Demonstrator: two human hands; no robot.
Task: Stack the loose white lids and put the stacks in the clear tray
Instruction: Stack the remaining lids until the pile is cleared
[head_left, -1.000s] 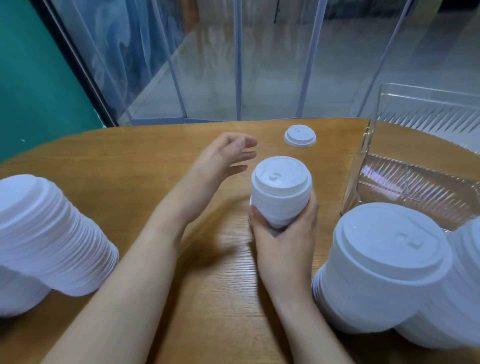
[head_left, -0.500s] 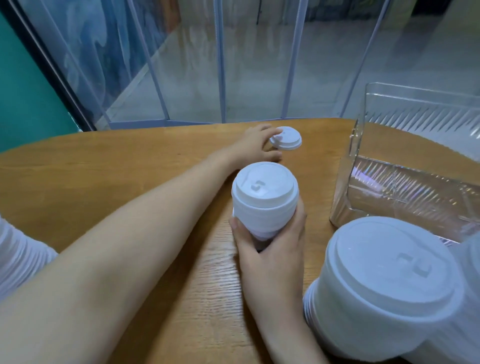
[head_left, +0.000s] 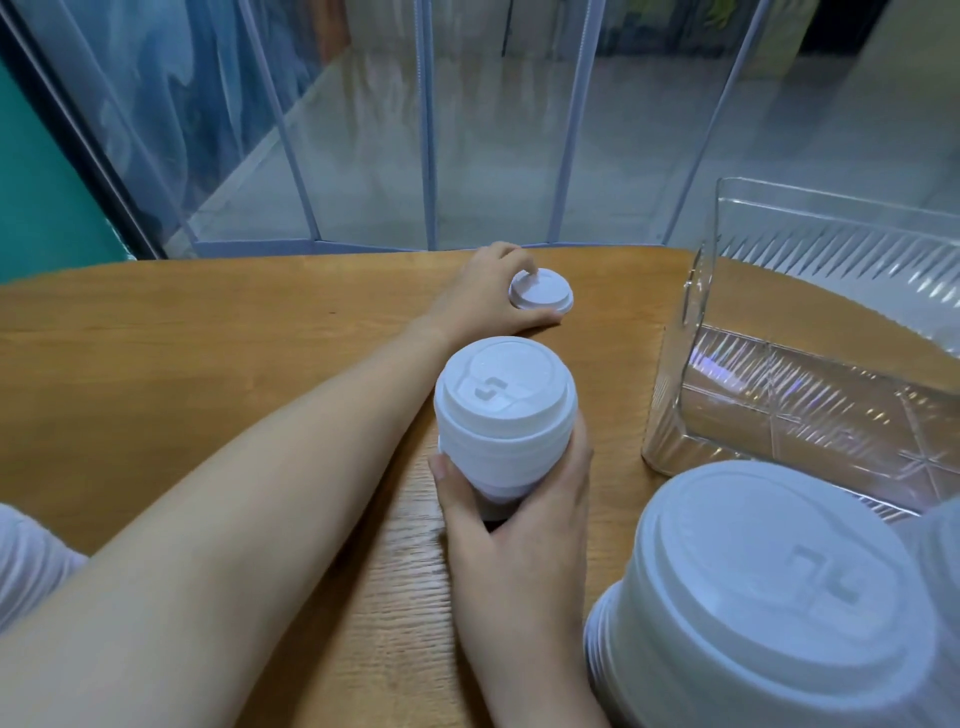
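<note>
The left hand (head_left: 480, 299) reaches across the wooden tabletop (head_left: 208, 364) to the far edge and pinches a single loose white lid (head_left: 541, 291), fingertip on its top and thumb under its near rim. The right hand (head_left: 514, 519) has its grip wrapped round the base of a short stack of lids (head_left: 505, 410), held upright near the middle. The clear tray (head_left: 810, 364) stands to the right, with a larger lid stack (head_left: 769, 597) lying close in front of it.
</note>
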